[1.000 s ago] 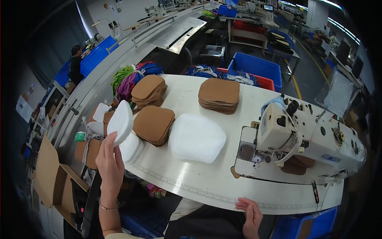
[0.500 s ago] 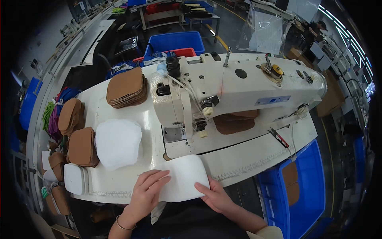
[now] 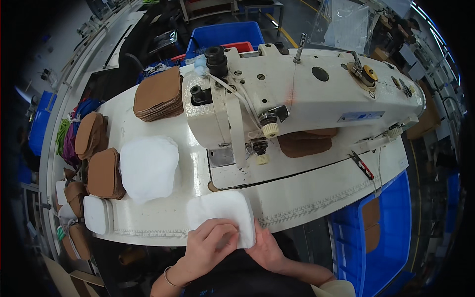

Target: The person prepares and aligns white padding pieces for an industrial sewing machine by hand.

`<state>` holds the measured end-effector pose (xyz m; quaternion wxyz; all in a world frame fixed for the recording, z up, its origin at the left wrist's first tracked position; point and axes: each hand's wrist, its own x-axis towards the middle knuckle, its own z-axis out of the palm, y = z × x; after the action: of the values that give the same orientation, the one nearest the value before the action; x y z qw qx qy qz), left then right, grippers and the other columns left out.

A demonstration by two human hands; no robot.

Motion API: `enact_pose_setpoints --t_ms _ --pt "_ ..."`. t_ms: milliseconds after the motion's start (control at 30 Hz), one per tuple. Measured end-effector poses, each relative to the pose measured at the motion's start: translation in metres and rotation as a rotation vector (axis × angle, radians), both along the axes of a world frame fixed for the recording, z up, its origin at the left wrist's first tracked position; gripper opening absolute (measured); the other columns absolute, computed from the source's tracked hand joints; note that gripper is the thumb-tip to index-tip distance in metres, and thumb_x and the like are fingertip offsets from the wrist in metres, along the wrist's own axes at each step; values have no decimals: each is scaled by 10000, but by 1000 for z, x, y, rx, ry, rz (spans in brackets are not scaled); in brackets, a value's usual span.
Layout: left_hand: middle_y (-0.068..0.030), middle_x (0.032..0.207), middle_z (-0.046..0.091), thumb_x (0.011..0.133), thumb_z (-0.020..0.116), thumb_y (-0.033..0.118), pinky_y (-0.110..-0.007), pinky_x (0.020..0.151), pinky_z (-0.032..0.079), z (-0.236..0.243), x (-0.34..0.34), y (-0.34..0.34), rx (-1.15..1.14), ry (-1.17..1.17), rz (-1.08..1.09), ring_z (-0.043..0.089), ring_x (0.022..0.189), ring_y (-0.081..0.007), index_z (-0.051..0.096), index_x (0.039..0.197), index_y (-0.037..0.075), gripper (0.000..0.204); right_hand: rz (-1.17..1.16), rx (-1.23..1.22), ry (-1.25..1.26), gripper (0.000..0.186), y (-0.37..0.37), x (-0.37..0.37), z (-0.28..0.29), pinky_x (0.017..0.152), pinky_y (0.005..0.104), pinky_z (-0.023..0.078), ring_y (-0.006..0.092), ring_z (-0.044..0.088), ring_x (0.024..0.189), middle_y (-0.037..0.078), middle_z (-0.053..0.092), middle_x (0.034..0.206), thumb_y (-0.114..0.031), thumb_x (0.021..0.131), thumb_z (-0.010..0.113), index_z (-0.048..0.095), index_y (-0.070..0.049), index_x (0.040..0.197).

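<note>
A soft white pad (image 3: 221,205) with rounded corners lies over the front edge of the sewing table, in front of the sewing machine (image 3: 307,94). My left hand (image 3: 210,247) is closed at the pad's near side, its fingers curled and pinched over the surface. My right hand (image 3: 267,251) grips the pad's right edge, part of its fingers hidden. To the left sits a stack of fluffy white pads (image 3: 149,169). Beside it are a stack of brown pieces (image 3: 105,173) and a smaller stack of smooth white pieces (image 3: 97,214).
More brown pieces (image 3: 158,94) are stacked behind, and others (image 3: 306,143) lie under the machine arm. Red-handled thread snips (image 3: 362,166) rest on the table's right. A blue bin (image 3: 388,227) with brown pieces stands below right; another blue bin (image 3: 227,35) is behind.
The pad's upper face now looks fluffy where it looked smooth. My left hand has moved right and in over the pad, closer to my right hand. The view has shifted slightly.
</note>
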<state>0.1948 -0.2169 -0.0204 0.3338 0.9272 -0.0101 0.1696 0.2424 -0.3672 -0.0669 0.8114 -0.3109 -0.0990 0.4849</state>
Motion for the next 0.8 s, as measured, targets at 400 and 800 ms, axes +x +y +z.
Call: enact_pose_setpoints --t_ms 400,800 --pt "-84 815 658 682 737 11 -266 588 518 -1 -1 8 -239 71 -2 645 713 -208 685 863 36 190 -70 22 121 631 2 0 -6 1088 372 257 188 334 1306 98 333 1407 -415 979 372 162 -35 1436" --pt "-96 927 645 757 731 28 -234 725 481 -25 -14 21 -1213 266 204 612 801 -147 597 1030 -29 310 -137 -203 272 353 3 5 7 766 203 417 39 498 921 4 533 1090 -159 982 446 398 -53 1316"
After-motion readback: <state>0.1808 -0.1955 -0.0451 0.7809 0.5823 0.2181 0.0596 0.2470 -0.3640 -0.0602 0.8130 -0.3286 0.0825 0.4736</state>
